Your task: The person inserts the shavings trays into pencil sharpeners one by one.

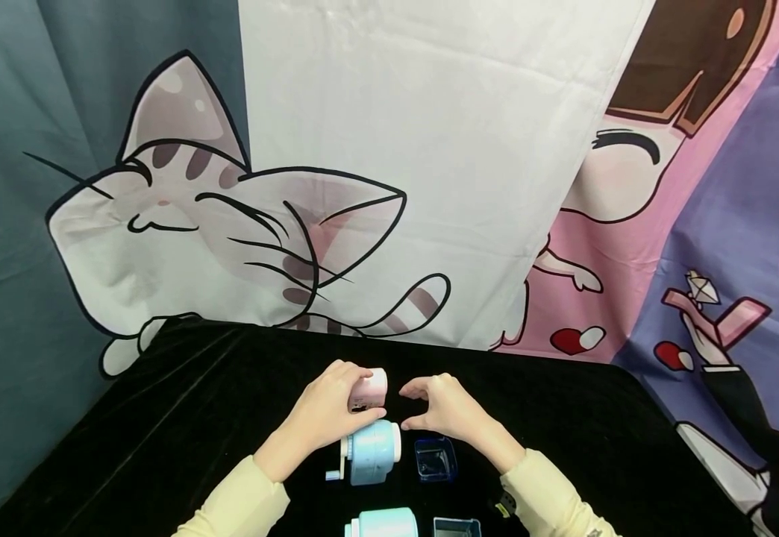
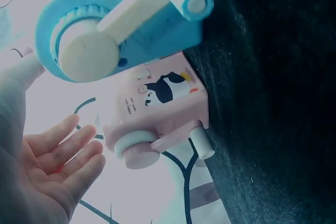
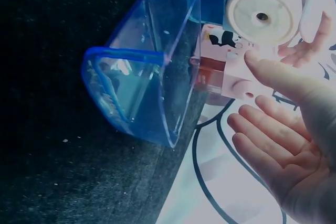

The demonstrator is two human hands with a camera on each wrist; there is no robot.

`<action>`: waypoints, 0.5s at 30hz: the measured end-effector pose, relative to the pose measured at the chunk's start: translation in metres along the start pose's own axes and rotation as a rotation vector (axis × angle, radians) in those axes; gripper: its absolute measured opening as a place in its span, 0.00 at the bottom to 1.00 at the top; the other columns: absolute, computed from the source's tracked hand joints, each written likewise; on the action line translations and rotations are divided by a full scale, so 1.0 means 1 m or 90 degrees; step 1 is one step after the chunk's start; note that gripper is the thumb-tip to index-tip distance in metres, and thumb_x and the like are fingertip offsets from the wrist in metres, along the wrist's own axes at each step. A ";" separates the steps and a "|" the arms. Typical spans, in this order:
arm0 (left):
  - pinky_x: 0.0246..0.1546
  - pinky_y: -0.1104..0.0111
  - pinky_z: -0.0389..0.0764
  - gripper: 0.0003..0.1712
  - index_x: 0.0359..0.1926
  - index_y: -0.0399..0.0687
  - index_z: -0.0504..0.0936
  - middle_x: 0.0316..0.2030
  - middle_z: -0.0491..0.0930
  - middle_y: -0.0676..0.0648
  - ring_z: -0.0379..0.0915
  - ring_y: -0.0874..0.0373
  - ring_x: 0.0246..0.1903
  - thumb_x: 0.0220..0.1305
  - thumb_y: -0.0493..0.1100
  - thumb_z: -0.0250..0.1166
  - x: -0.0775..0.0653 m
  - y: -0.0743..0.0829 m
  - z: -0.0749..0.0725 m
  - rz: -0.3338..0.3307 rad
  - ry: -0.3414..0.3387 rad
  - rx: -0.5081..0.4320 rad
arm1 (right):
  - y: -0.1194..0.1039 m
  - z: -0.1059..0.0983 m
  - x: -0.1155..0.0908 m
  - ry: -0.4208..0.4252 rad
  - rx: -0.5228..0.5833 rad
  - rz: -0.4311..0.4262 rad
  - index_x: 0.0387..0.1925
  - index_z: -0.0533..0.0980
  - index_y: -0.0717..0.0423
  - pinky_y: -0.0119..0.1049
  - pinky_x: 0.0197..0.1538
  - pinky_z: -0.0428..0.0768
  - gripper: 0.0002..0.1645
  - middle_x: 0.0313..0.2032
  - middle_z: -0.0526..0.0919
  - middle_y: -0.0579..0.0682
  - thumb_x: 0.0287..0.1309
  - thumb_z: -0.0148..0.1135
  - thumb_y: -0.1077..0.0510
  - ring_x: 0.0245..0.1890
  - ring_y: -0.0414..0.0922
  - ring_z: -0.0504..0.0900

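Note:
A pink pencil sharpener [image 1: 371, 389] with a panda picture and a crank stands at the far side. My left hand [image 1: 329, 400] is beside it, fingers extended and apart from its body in the left wrist view. Nearer to me is a blue pencil sharpener [image 1: 372, 452], its white crank [image 2: 135, 9] turned to the left. On the right, my right hand [image 1: 451, 406] hovers with spread thumb and fingers, holding nothing. A see-through blue drawer [image 1: 435, 459] lies below that hand. The pink sharpener's reddish see-through part [image 3: 211, 74] shows in the right wrist view.
A teal sharpener [image 1: 384, 523] and another see-through drawer [image 1: 457, 528] are cut off at the bottom edge of the head view. Black cloth [image 1: 181, 418] covers the table. A printed curtain [image 1: 457, 164] hangs behind its far edge.

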State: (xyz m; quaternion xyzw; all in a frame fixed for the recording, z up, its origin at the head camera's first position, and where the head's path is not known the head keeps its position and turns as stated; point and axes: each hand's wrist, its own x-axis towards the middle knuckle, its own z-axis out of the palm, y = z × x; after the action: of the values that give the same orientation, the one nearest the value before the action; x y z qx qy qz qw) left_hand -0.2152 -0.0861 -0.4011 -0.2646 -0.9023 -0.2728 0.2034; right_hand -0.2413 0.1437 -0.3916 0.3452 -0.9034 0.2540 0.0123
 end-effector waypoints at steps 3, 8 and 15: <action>0.33 0.71 0.75 0.32 0.48 0.49 0.76 0.37 0.75 0.54 0.62 0.66 0.34 0.47 0.63 0.66 -0.002 0.002 -0.001 -0.007 -0.006 0.002 | -0.001 0.000 -0.003 -0.002 0.008 0.002 0.42 0.78 0.59 0.37 0.44 0.78 0.27 0.40 0.83 0.53 0.38 0.73 0.51 0.41 0.41 0.78; 0.34 0.70 0.76 0.32 0.47 0.50 0.76 0.39 0.75 0.54 0.63 0.66 0.35 0.47 0.65 0.65 -0.007 0.007 -0.002 -0.016 -0.021 0.000 | -0.002 -0.002 -0.009 0.000 0.014 -0.005 0.42 0.77 0.59 0.37 0.45 0.78 0.27 0.41 0.83 0.52 0.38 0.73 0.51 0.42 0.41 0.78; 0.44 0.64 0.75 0.33 0.48 0.51 0.76 0.44 0.75 0.54 0.66 0.65 0.42 0.48 0.67 0.62 -0.013 0.011 0.000 -0.014 -0.052 -0.020 | 0.002 -0.001 -0.022 -0.003 0.026 0.006 0.43 0.77 0.58 0.39 0.47 0.77 0.29 0.42 0.83 0.50 0.39 0.72 0.48 0.43 0.40 0.77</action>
State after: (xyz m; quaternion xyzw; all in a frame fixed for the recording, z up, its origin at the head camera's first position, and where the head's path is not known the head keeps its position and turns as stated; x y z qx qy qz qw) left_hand -0.1986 -0.0827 -0.4030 -0.2689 -0.9085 -0.2776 0.1590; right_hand -0.2261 0.1592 -0.3961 0.3419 -0.8996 0.2718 0.0017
